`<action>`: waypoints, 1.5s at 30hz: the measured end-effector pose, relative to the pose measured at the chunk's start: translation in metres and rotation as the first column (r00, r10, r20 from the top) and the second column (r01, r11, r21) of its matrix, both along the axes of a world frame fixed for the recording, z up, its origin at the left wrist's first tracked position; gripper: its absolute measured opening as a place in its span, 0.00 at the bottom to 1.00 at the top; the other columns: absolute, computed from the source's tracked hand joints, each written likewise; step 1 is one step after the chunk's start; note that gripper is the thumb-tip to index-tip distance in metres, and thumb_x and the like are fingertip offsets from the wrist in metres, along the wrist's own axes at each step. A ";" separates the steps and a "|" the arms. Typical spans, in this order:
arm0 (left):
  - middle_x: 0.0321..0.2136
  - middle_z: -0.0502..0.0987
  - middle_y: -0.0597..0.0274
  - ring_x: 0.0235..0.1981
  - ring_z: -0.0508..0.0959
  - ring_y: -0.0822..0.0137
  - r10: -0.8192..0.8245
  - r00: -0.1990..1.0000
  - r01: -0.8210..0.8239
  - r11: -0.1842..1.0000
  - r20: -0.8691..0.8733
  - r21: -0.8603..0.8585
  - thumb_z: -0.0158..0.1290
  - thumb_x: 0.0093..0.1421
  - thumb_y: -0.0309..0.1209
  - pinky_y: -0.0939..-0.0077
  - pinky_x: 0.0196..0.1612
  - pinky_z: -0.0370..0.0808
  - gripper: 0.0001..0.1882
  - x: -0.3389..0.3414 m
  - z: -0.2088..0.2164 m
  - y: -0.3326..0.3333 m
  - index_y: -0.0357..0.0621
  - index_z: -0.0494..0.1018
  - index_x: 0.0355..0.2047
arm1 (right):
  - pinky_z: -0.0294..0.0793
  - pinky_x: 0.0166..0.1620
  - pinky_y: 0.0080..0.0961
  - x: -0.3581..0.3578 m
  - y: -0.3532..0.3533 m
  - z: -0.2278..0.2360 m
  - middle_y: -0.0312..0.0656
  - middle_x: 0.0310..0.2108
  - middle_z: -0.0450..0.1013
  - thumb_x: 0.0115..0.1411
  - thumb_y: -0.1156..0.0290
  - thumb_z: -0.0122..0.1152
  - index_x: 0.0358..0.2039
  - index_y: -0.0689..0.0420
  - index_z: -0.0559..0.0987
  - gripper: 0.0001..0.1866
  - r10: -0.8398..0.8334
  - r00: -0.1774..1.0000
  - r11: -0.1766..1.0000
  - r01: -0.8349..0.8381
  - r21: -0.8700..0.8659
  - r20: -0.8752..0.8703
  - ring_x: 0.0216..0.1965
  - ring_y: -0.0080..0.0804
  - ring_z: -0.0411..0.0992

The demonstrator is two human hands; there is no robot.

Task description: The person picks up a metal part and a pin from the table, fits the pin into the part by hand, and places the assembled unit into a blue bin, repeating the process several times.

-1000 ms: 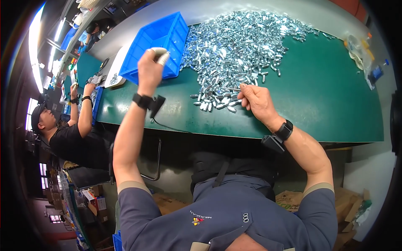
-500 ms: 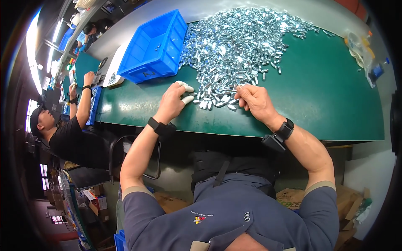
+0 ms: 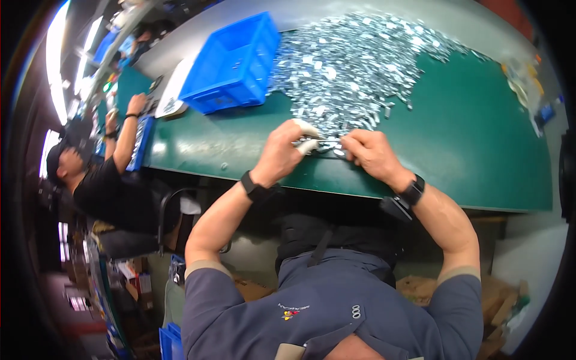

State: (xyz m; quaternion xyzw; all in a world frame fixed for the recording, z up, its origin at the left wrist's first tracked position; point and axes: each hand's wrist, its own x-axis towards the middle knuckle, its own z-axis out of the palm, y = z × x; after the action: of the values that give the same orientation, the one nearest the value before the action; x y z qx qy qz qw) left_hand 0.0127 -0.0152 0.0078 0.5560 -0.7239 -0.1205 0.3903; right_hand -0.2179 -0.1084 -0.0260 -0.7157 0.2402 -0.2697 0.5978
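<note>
A large heap of small, shiny metal pieces (image 3: 348, 72) covers the middle of the green bench. At its near edge, my left hand (image 3: 282, 153) has pale covers on the thumb and forefinger. Those two fingertips are apart, close beside a few pieces; blur hides whether they touch any. Opposite it, my right hand (image 3: 373, 155) is closed, thumb against forefinger, on a thin rod-like tool (image 3: 330, 141) that points left toward my left fingers. Its exact kind is too blurred to tell. A lone small piece (image 3: 224, 165) shows off to the left, near the bench's front edge.
A blue plastic bin (image 3: 231, 66) stands left of the heap, beside a white tray (image 3: 174, 99). Clear plastic bags (image 3: 521, 81) lie at the far right. A co-worker in black (image 3: 102, 186) sits at the left with both arms raised over the bench (image 3: 474, 138).
My left hand has moved right, to the near edge of the heap, its fingertips closer together. My right hand stays near its place. The lone piece at the left was not visible before.
</note>
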 end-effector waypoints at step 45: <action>0.36 0.83 0.56 0.39 0.83 0.56 0.334 0.890 -0.218 0.909 0.310 -0.354 0.65 0.59 0.27 0.65 0.45 0.78 0.09 0.082 0.064 -0.049 0.44 0.82 0.40 | 0.65 0.24 0.16 -0.014 0.001 0.001 0.31 0.19 0.73 0.75 0.56 0.56 0.29 0.60 0.83 0.23 -0.235 0.971 0.971 0.234 0.054 0.030 0.20 0.15 0.66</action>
State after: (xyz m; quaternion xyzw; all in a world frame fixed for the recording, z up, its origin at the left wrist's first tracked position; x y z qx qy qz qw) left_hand 0.0951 -0.0641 0.0714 0.5987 -0.7056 0.1569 0.3451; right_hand -0.2321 -0.1073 -0.0246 -0.6621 0.3189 -0.3452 0.5838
